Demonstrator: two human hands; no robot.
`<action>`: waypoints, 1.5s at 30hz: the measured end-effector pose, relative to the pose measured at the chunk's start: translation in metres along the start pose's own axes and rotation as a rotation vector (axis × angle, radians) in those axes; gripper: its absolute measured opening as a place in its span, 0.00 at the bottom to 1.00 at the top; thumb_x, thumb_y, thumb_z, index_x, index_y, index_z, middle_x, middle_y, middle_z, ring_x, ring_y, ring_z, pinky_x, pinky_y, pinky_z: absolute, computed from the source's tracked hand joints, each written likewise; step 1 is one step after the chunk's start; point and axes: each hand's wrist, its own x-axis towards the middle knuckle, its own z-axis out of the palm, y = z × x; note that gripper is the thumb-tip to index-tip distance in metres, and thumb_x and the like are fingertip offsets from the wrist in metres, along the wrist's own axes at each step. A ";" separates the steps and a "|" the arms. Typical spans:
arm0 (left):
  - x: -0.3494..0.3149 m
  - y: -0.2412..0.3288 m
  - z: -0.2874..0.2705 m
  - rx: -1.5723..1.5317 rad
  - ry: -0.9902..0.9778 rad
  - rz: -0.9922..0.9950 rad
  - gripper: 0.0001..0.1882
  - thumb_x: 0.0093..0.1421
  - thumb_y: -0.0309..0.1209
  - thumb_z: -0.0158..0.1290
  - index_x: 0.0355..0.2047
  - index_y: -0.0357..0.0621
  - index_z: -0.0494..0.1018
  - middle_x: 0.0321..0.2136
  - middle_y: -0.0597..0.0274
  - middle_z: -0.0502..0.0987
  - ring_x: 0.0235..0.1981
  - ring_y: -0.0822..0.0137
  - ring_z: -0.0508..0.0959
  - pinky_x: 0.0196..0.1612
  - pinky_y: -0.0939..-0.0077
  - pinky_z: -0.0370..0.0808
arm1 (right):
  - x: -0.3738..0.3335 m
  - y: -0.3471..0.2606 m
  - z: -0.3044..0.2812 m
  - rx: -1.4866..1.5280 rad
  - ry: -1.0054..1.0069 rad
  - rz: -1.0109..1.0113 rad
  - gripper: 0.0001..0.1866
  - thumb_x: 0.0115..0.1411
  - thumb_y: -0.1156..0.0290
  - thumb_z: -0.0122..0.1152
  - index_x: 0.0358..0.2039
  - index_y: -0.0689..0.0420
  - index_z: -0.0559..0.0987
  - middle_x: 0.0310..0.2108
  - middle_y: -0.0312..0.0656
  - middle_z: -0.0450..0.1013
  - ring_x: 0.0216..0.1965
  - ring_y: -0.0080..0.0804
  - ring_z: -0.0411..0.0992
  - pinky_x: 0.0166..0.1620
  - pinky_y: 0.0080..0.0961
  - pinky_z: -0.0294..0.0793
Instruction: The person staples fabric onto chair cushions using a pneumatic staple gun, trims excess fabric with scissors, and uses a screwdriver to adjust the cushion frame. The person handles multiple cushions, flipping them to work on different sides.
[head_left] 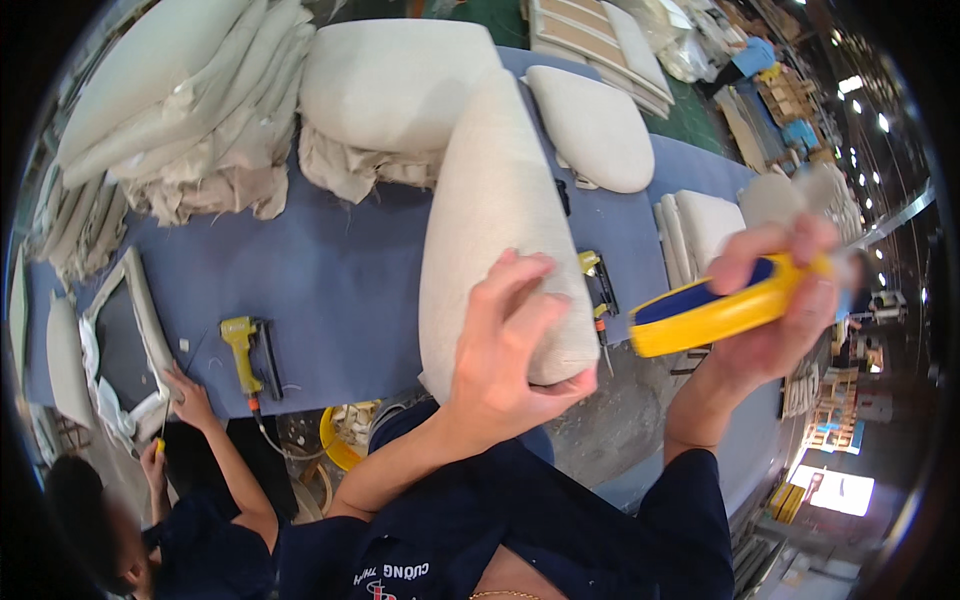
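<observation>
A long cream upholstered cushion (500, 200) stands tilted on the blue table in front of me. My left hand (505, 345) grips its near end, fingers bent on the fabric and thumb at the lower edge. Raised to the right of the cushion, my right hand (780, 310) is wrapped round a hand tool with a yellow and dark blue handle (700, 305). That tool is smeared by motion, and its far end beyond my fingers is too blurred to make out.
A yellow-green staple gun (243, 350) lies left of the cushion, another staple gun (597, 285) right of it. Cream cushions (400, 85) are stacked along the far side of the blue table (340, 270). At left, a co-worker's hand (192, 397) rests on a padded frame (148, 310).
</observation>
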 end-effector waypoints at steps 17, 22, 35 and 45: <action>-0.099 -0.040 -0.096 0.210 0.046 -0.589 0.49 0.46 0.22 0.65 0.68 0.29 0.55 0.54 0.42 0.74 0.52 0.54 0.78 0.59 0.63 0.72 | -0.290 0.380 -0.050 -0.569 -0.035 0.790 0.18 0.64 0.58 0.65 0.45 0.61 0.80 0.25 0.48 0.78 0.31 0.39 0.81 0.37 0.37 0.79; -0.029 0.016 -0.128 0.353 -0.122 -0.570 0.49 0.44 0.19 0.61 0.69 0.33 0.58 0.56 0.45 0.74 0.55 0.53 0.77 0.62 0.62 0.68 | -0.255 0.378 -0.030 -0.755 -0.148 0.617 0.25 0.65 0.60 0.65 0.58 0.60 0.75 0.50 0.54 0.76 0.52 0.43 0.77 0.52 0.37 0.77; 0.046 -0.010 -0.037 -0.307 -0.340 -0.426 0.40 0.60 0.36 0.60 0.69 0.35 0.60 0.63 0.43 0.69 0.58 0.51 0.75 0.64 0.61 0.67 | -0.012 0.121 0.035 0.211 0.069 0.225 0.17 0.72 0.65 0.54 0.49 0.64 0.82 0.47 0.44 0.81 0.47 0.29 0.76 0.50 0.25 0.72; 0.144 -0.089 0.050 -0.545 -0.756 -0.407 0.15 0.68 0.33 0.53 0.45 0.32 0.81 0.50 0.47 0.81 0.50 0.62 0.80 0.55 0.68 0.74 | -0.017 0.151 0.026 0.268 0.296 0.228 0.12 0.68 0.71 0.60 0.47 0.63 0.82 0.32 0.38 0.78 0.36 0.19 0.70 0.42 0.24 0.71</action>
